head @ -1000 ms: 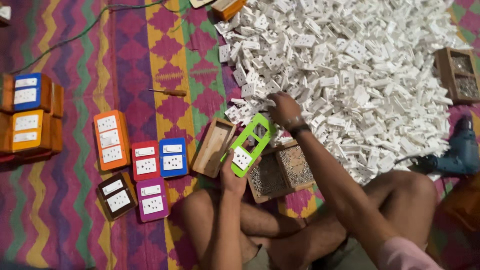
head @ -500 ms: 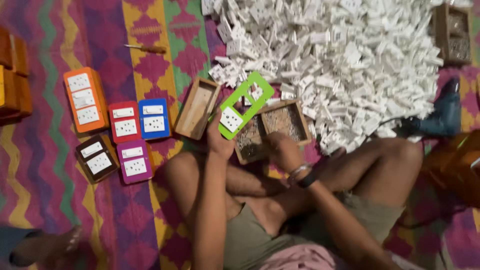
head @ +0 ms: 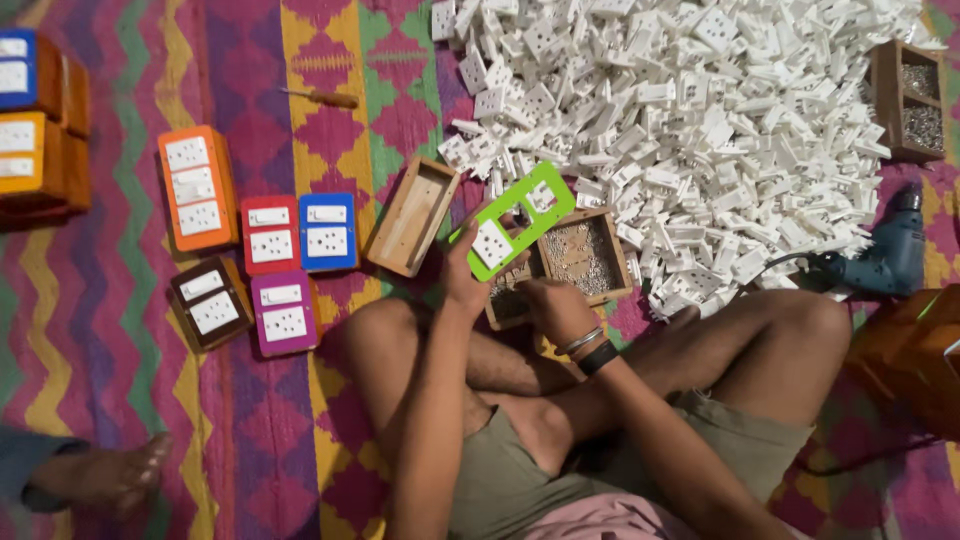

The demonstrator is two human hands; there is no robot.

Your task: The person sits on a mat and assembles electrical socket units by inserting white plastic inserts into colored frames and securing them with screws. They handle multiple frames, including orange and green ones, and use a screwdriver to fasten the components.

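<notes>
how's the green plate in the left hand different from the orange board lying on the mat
The green plate is a bare frame held tilted in the left hand, with one white socket fitted and open cut-outs. The orange board lies flat on the mat, untouched, with all three white pieces in place and a box under it. Both are long, bright, three-slot plates.

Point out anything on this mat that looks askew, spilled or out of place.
Little stands out. The white socket parts lie in a loose, sprawling heap rather than in a container. A screwdriver lies alone, apart from the work. The green plate is tilted, but only because the left hand holds it. Finished boxes sit in tidy rows.
</notes>
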